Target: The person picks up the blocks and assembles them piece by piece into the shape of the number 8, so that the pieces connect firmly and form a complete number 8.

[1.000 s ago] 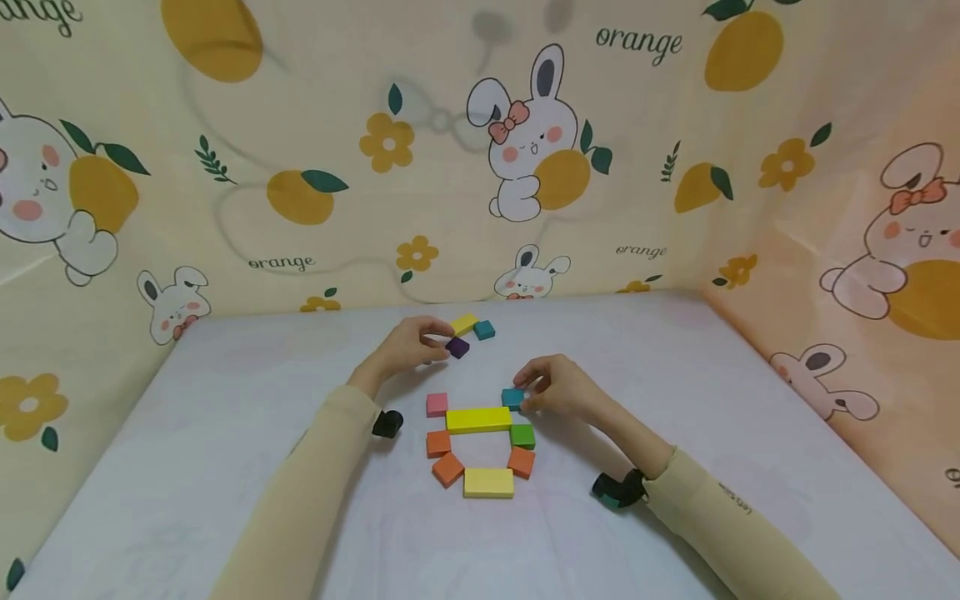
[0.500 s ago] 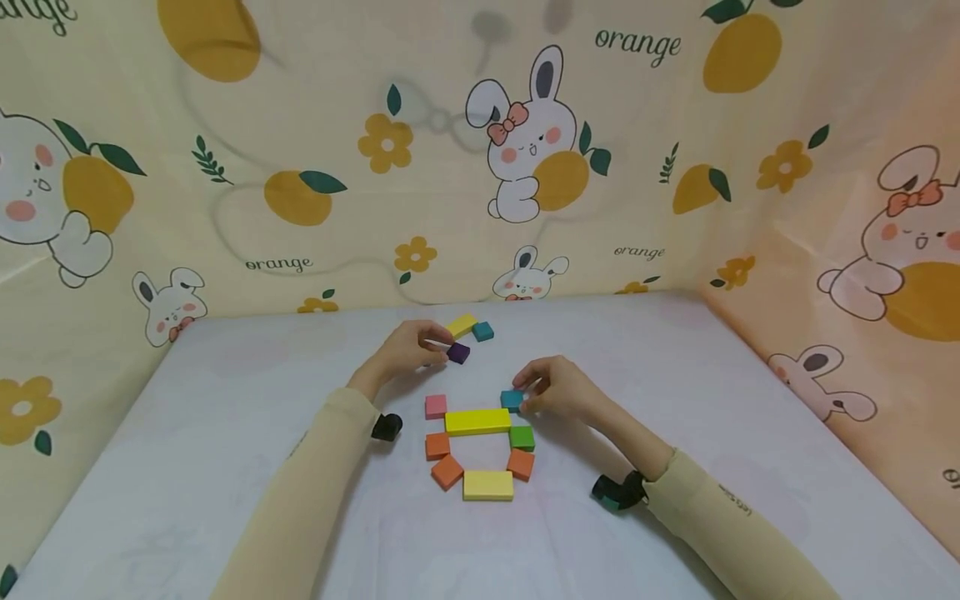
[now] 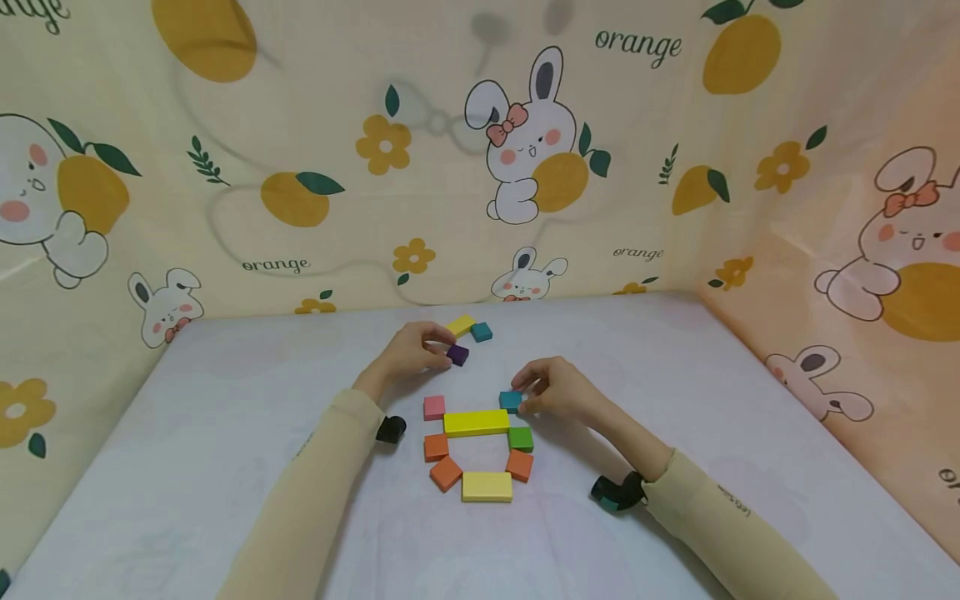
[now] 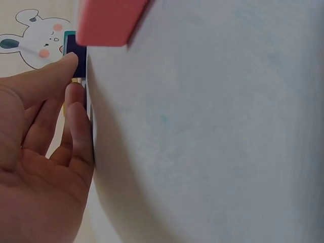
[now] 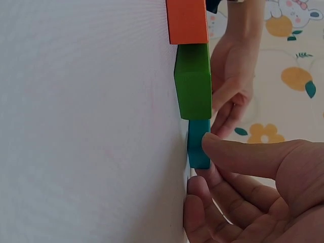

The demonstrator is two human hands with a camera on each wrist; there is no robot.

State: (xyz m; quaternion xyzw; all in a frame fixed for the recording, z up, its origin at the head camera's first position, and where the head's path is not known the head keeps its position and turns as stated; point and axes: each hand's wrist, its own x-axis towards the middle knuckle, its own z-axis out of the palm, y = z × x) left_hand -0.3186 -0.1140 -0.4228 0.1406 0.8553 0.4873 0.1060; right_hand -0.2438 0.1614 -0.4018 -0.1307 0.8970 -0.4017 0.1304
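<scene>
My left hand (image 3: 410, 349) pinches a dark purple block (image 3: 457, 355) between thumb and fingers, close over the table. In the left wrist view the thumb lies against the purple block (image 4: 77, 54). My right hand (image 3: 558, 388) holds a teal block (image 3: 510, 402) at the upper right of an arrangement of blocks. The right wrist view has the thumb on one face of the teal block (image 5: 198, 144), which lines up with a green block (image 5: 193, 83) and an orange one (image 5: 187, 21). A long yellow block (image 3: 476, 423) lies beside the teal one, with a pink block (image 3: 434, 407) at its left end.
Behind the purple block lie a yellow block (image 3: 461, 325) and another teal block (image 3: 482, 332). Lower in the arrangement are several orange blocks (image 3: 446, 474) and a pale yellow block (image 3: 487, 487). A printed curtain (image 3: 442, 208) rises behind the white table (image 3: 225, 450).
The purple block has come slightly toward me with my left hand, away from the yellow block behind it. My right hand stays at the teal block.
</scene>
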